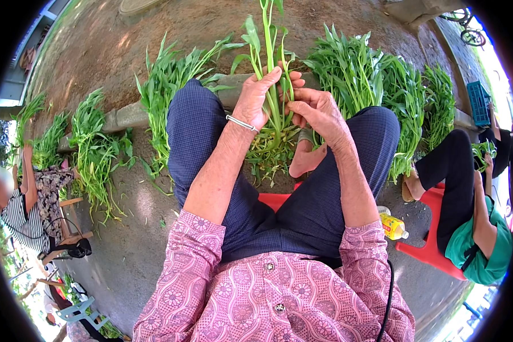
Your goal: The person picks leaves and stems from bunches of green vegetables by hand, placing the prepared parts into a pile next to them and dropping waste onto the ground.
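Upright between my knees stands a bunch of long-stemmed leafy greens (273,97), water spinach by its look. My left hand (256,100), with a silvery bangle at the wrist, is wrapped round its stems. From the right, my right hand (316,111) pinches at a thin stem or leaf of the same bunch, thumb and forefinger together. Beneath the hands a heap of yellowish-green trimmings (271,157) lies on the ground, beside my bare foot (306,158).
Bundles of greens lean along a low kerb, left (171,91) and right (347,71). A yellow-labelled bottle (393,226) lies by my right thigh. One person (481,245) on a red stool (436,239) sits right, another (25,205) left. A blue crate (479,102) stands far right.
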The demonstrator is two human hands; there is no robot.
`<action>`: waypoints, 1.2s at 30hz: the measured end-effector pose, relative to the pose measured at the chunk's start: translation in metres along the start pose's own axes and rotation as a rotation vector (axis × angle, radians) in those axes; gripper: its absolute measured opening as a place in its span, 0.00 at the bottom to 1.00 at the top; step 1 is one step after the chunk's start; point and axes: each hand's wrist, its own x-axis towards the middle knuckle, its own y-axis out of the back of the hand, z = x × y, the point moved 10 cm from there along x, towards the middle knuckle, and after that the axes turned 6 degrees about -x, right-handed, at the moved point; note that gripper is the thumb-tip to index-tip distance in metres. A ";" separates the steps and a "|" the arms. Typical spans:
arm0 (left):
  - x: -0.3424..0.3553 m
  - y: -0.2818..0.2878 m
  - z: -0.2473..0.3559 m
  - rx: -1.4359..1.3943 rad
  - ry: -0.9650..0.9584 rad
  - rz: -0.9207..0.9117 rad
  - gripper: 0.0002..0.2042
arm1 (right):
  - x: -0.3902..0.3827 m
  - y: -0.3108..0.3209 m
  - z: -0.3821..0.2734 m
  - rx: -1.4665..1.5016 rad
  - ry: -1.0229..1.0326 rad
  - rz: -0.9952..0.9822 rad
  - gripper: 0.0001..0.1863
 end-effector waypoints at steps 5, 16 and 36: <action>-0.001 0.004 0.005 -0.094 -0.057 0.057 0.10 | -0.002 0.009 -0.009 -0.079 0.052 0.173 0.12; 0.003 0.021 0.015 -0.094 -0.176 0.129 0.09 | -0.007 -0.007 -0.013 -0.339 0.145 0.205 0.10; -0.005 0.017 0.006 0.016 -0.195 0.233 0.11 | -0.010 0.002 -0.022 -0.586 0.265 0.553 0.09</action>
